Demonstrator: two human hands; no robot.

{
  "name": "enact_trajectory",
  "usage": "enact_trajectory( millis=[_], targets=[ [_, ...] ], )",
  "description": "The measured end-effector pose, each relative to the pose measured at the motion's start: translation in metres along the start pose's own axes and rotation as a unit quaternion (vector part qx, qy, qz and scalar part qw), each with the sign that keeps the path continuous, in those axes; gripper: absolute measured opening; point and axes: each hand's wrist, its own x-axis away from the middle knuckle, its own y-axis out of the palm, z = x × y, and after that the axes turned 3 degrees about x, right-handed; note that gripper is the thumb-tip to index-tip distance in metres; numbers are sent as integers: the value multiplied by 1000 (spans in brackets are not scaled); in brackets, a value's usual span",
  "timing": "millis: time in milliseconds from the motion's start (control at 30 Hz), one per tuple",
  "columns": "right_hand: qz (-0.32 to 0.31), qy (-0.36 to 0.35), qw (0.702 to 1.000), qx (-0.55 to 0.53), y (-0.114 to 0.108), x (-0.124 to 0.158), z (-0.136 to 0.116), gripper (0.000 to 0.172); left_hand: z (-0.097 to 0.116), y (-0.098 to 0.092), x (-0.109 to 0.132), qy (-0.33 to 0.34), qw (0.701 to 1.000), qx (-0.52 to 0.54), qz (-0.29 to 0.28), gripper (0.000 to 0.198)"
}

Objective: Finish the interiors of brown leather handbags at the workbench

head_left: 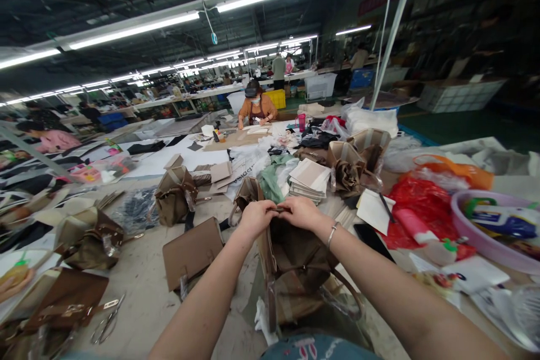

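A brown handbag (295,250) stands before me on the table, its mouth facing up and a strap hanging along its side. At its far top edge, my left hand (257,216) pinches the rim between thumb and fingers. My right hand (300,214) closes on the same rim, its fingertips almost meeting the left ones. The hands partly hide the gripped edge. Left of the bag lies a flat brown bag panel (193,253). Just beyond the hands are another small brown bag (248,191) and a stack of pale card pieces (310,177).
Several more brown bags, including one at left (174,197), crowd the table (139,270). Scissors (108,320) lie front left. To the right are a black phone (373,241), red plastic bags (426,202) and a purple basin (462,219). A co-worker (257,107) sits across the table.
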Motion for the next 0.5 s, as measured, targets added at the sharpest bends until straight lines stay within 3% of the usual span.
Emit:
enact_trajectory(
  millis=[100, 200, 367, 500],
  targets=[
    [-19, -1, 992, -123, 0, 3, 11, 58, 0, -3, 0, 19, 1000, -12, -18, 24],
    [-27, 21, 955, -296, 2, 11, 24, 84, 0, -8, 3, 8, 997, -61, -41, 27],
    [39, 144, 870, -469, 17, 49, 47, 73, -7, -15, 16, 19, 997, -63, -37, 24],
    [7, 225, 823, -521, 46, 91, 57, 75, -14, -18, 25, 55, 996, -9, -65, 23]
  ],
)
